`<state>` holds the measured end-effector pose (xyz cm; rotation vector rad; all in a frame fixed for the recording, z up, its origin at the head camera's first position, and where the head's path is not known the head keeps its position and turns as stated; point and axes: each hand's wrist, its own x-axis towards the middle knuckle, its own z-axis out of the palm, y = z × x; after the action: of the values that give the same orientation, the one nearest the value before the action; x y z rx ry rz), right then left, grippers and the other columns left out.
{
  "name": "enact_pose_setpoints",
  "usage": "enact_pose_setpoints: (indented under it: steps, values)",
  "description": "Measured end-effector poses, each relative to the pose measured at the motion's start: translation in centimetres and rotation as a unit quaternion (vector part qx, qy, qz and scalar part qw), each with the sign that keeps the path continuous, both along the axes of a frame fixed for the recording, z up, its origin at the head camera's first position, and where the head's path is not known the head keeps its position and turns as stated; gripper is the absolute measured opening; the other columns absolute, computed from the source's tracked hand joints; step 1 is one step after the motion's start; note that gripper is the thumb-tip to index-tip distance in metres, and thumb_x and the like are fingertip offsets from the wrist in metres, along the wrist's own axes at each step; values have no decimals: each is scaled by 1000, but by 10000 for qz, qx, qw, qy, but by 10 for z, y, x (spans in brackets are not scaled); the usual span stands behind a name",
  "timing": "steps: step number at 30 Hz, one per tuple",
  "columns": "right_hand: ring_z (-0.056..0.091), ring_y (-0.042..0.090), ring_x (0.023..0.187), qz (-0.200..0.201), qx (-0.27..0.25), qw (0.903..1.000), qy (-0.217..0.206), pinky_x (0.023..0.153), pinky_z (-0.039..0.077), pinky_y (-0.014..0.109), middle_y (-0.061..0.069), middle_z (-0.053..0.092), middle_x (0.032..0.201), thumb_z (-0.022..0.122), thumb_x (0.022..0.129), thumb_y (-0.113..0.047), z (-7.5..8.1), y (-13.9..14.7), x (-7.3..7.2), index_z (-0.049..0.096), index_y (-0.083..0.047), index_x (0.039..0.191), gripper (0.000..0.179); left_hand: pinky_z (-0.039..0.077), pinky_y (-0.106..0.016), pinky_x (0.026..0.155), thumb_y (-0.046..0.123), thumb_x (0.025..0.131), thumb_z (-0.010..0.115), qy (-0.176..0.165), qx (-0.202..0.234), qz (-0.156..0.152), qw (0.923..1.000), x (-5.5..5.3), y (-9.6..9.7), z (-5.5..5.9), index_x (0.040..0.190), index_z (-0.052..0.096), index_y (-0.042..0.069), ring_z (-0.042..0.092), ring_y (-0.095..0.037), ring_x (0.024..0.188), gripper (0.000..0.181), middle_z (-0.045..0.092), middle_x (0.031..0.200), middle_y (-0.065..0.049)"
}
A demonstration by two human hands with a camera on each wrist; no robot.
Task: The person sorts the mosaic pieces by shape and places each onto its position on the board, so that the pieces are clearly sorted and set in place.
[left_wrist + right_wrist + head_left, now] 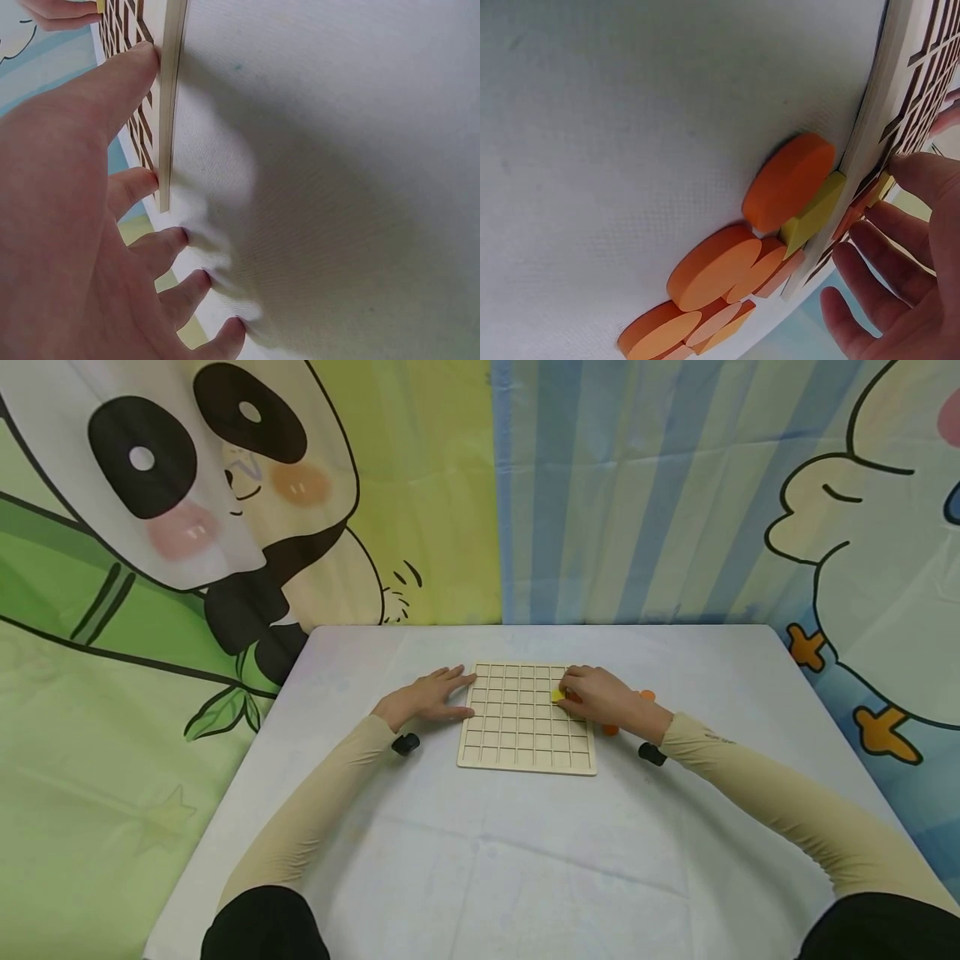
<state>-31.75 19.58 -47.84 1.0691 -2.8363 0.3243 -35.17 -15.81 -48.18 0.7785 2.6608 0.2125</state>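
A pale wooden grid board (pixel 513 727) lies flat on the white table. My left hand (pixel 431 696) is spread at its left side, thumb and index fingertips on the board's edge; in the left wrist view the other fingertips (pixel 184 236) rest on the cloth. Over the board's upper right part, my right hand (pixel 600 697) pinches a small yellow block (pixel 557 696) between thumb and index finger. The right wrist view shows this yellow block (pixel 883 187) low at the grid, with an orange-red piece (pixel 847 220) beside it in the board, partly hidden by the fingers.
Right of the board lie several orange discs (pixel 789 184) and blocks, with a yellow block (pixel 814 214) against the board's edge. My right forearm partly covers them in the head view. Behind the table hangs a cartoon-printed curtain (pixel 645 485).
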Motion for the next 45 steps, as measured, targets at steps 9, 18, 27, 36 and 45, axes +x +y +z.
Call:
enact_pose_setpoints:
  steps: [9, 18, 27, 36, 45]
  values:
    - [63, 22, 83, 35, -100, 9999, 7, 75, 56, 40, 10, 69, 102, 77, 90, -27, 1, 3, 1, 74, -4, 106, 28, 22, -61, 123, 69, 94, 51, 40, -17, -20, 10000, -1, 0, 0, 162, 19, 29, 13, -38, 156, 86, 11, 170, -10]
    - [64, 23, 86, -4, -111, 9999, -28, 77, 57, 41, 10, 68, 104, 76, 91, -27, 0, 4, 1, 73, -5, 107, 28, 22, -61, 123, 68, 94, 51, 25, -26, -58, 10000, -3, 0, -1, 162, 19, 28, 13, -39, 156, 85, 11, 170, -10]
    - [67, 26, 91, 97, -159, 9998, -17, 80, 58, 43, 11, 69, 107, 77, 90, -26, -3, 6, 0, 74, -5, 110, 29, 21, -61, 123, 68, 94, 52, -10, 24, -19, 10000, -3, -1, -3, 162, 19, 29, 13, -39, 156, 86, 11, 170, -10]
    - [64, 22, 80, 30, -184, 9998, 92, 72, 57, 40, 11, 70, 103, 77, 90, -25, 0, 14, -1, 74, -4, 108, 28, 21, -61, 123, 67, 94, 53, -23, 37, -3, 10000, -2, -1, -1, 162, 19, 28, 13, -39, 156, 86, 11, 170, -10]
    - [67, 25, 89, -267, -34, 9996, -47, 76, 58, 43, 13, 70, 110, 74, 93, -30, 2, 31, 2, 73, -4, 112, 33, 22, -62, 123, 67, 94, 53, -31, 41, -39, 10000, -2, -1, 0, 162, 19, 27, 13, -39, 156, 86, 11, 170, -11]
